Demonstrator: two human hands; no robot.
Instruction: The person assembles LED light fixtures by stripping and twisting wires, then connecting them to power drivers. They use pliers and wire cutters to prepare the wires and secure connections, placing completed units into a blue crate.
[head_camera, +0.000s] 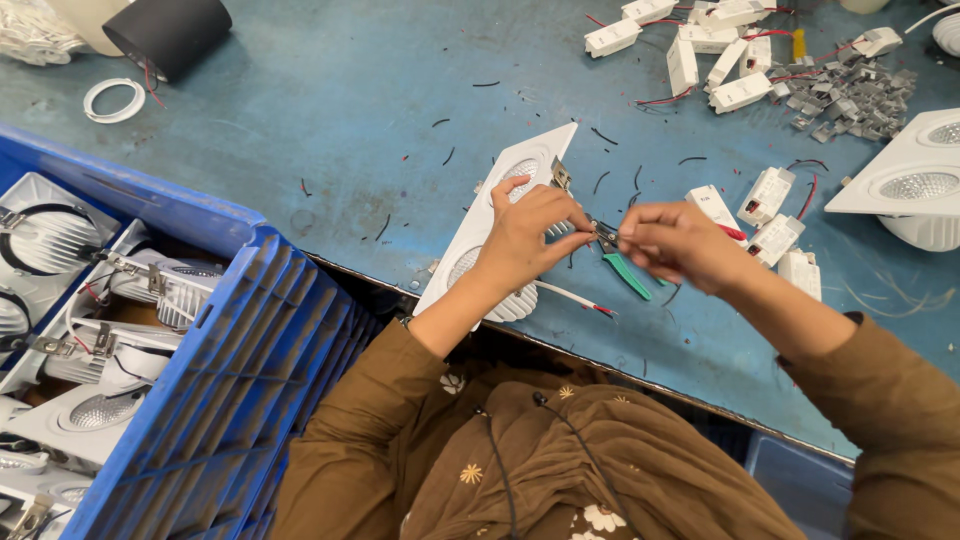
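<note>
Mid-wiring at bench centre: left hand (525, 235) pinching wire (575, 297) above the fixture (500, 200), right hand (672, 243) at three o'clock closed on green-handled cutters (626, 272), steady alignment seemingly needed.

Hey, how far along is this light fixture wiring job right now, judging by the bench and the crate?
Done, it seems: the blue crate holds several white fixtures. In hand: the left hand and right hand meet over a white twin-lamp fixture, pinching something small by green-handled pliers. Left: a white fixture at the bench's right edge and many loose white driver boxes.
</note>
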